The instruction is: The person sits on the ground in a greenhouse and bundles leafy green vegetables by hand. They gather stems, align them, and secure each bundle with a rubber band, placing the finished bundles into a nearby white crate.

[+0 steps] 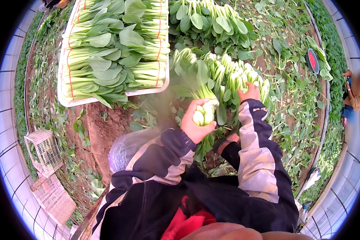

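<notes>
My left hand (198, 120) is wrapped around several bok choy heads (204, 113), their pale bases towards me and their leaves pointing away. My right hand (249, 92) reaches onto a heap of loose bok choy (238, 72) lying on the soil, fingers touching the pale stalks. Whether those fingers grip a stalk is hard to tell. Ahead and to the left, a white crate (114, 97) holds two columns of bok choy bunches (93, 64), tied with red bands, leaves meeting in the middle.
Another bok choy heap (210, 19) lies farther ahead. A dark dish of red bands (312, 61) rests at the right. Plastic crates (48, 153) stand at the left. Trimmed leaves cover the soil. Another person (354, 93) is beyond the right-hand border. My foot (232, 138) is beneath my right arm.
</notes>
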A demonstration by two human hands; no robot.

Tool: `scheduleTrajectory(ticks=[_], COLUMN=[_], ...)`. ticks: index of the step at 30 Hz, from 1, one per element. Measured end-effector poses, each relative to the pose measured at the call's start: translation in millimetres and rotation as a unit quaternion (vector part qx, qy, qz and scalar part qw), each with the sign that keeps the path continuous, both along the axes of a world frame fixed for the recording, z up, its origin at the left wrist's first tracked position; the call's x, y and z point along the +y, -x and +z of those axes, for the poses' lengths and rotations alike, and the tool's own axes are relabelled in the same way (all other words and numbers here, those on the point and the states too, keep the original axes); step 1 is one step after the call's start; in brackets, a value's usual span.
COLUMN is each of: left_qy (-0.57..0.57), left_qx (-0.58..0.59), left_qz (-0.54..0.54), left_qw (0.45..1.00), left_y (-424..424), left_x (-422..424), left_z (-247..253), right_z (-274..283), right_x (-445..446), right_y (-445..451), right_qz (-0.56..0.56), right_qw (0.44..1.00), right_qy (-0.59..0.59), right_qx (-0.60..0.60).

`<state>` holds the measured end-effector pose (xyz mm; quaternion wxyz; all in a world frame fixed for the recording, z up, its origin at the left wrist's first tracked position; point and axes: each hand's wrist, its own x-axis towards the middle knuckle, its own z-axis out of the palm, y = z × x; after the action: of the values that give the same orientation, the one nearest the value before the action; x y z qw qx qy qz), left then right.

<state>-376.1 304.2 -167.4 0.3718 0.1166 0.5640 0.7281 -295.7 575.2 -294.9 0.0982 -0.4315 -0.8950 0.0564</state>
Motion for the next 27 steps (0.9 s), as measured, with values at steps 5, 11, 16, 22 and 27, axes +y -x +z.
scheduleTrajectory(ticks=[5,11,16,22,27], left_qy=[-0.050,0.015,0.052,0.021,-0.041], left_qx=[0.123,0.145,0.153,0.190,0.210], left_qz=[-0.400,-0.434,-0.429,-0.394,-0.375], left_qw=[0.907,0.889,0.889,0.899,0.902], left_y=[-24,-25,-25,-32,-29], left_x=[-10,-15,-20,-20,-37], left_z=[28,20,23,33,61], right_z=[4,-60,-71,-78,15], right_x=[-102,-167,-159,-138,-121], right_y=[2,-63,-59,-27,-48], right_qz=[0.084,-0.021,0.143,0.132,0.080], right_qw=[0.934,0.905,0.966,0.942,0.828], right_qy=[0.338,0.354,0.214,0.226,0.497], right_qx=[-0.077,0.237,-0.027,-0.209,-0.248])
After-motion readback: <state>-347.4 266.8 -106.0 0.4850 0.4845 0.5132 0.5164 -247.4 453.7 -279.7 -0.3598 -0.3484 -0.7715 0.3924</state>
